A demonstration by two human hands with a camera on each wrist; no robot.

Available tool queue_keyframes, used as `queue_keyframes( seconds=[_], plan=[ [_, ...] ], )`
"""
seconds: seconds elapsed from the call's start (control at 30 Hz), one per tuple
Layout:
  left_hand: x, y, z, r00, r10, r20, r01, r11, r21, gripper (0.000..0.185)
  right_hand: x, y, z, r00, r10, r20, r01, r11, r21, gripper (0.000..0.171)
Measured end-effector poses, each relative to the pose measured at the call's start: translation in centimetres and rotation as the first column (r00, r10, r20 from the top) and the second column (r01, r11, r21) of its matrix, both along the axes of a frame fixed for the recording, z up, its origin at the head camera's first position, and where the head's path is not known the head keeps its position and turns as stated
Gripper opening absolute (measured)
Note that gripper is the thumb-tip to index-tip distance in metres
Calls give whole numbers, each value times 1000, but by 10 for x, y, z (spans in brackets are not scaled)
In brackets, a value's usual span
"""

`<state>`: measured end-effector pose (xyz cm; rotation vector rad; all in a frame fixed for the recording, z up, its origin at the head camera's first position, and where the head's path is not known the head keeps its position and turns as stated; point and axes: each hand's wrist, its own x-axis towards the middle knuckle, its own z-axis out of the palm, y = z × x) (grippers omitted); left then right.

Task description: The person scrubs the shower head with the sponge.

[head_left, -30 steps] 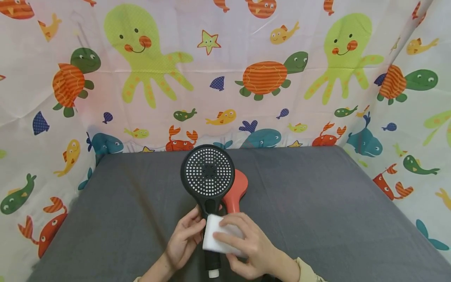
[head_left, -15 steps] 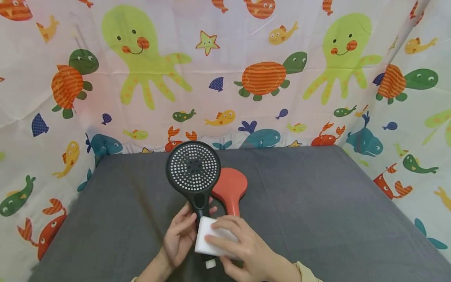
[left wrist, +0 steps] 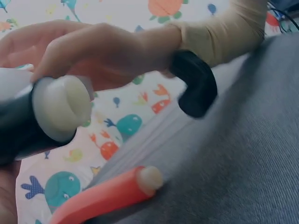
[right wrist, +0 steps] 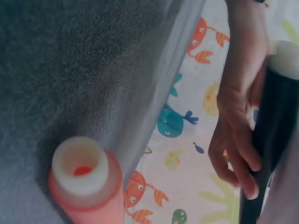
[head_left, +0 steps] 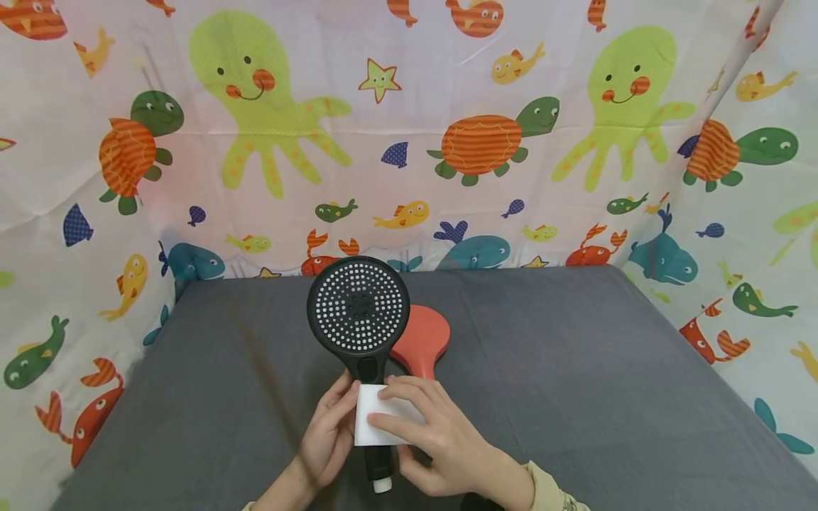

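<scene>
In the head view a black shower head (head_left: 359, 305) is held up, its round face with white nozzles towards me. My left hand (head_left: 326, 433) grips its handle from the left. My right hand (head_left: 441, 440) pinches a white sponge block (head_left: 364, 406) and presses it against the front of the handle, hiding the handle's middle. Below the sponge the handle's white threaded end (head_left: 382, 485) sticks out. In the right wrist view the left hand's fingers (right wrist: 236, 121) curl along the black handle (right wrist: 280, 107).
A coral-red shower head (head_left: 428, 337) lies on the grey cloth-covered table (head_left: 575, 369) behind the hands; its pale hollow end (right wrist: 81, 168) shows in the right wrist view. A curtain (head_left: 409, 163) printed with sea animals surrounds the table's back and sides.
The black shower head shifted left and tilted, then came back partly right and more upright. The sponge moved left with it and now sits squarer across the handle. More of the red head shows.
</scene>
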<state>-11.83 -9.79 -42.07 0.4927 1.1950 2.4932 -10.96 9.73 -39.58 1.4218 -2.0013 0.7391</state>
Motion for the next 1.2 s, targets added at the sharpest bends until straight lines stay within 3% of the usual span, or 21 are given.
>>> queue_keyframes(
  seconds=[0.07, 0.2, 0.4, 0.47, 0.6, 0.77, 0.93, 1.07, 1.2],
  plan=[
    [0, -1, 0, 999, 26, 30, -26, 1000, -16, 44, -2, -3, -1, 1000, -25, 9, 25, 999, -27, 48],
    [-1, -3, -1, 999, 32, 8, -32, 999, 8, 35, 0, -3, -2, 998, -51, 34, 52, 998, -47, 42],
    [-2, -1, -2, 994, -17, -110, 27, 996, 87, 39, 8, 8, -2, 994, 108, 0, -108, 994, 8, 38],
    [-2, 0, -4, 990, -18, -141, 31, 995, 90, 40, 11, 13, -3, 988, 151, 28, -152, 988, 39, 38],
    [-2, 1, -6, 981, -38, -188, 55, 995, 88, 41, 12, 20, -6, 982, 186, 38, -188, 981, 43, 36],
    [2, 3, -8, 984, -8, -178, 8, 1000, 1, 32, 2, 16, -6, 992, 122, 14, -118, 983, -139, 33],
    [5, 8, -11, 984, 15, -177, -37, 992, -118, 25, -5, 9, -4, 996, -23, 86, 53, 934, -354, 42],
    [5, 10, -11, 979, 0, -203, -17, 996, -82, 26, 0, 7, -3, 968, -49, 246, 143, 914, -380, 48],
    [3, 8, -8, 981, 28, -193, -43, 996, -77, 27, 13, 9, -4, 889, -9, 457, 158, 944, -289, 51]
  ],
)
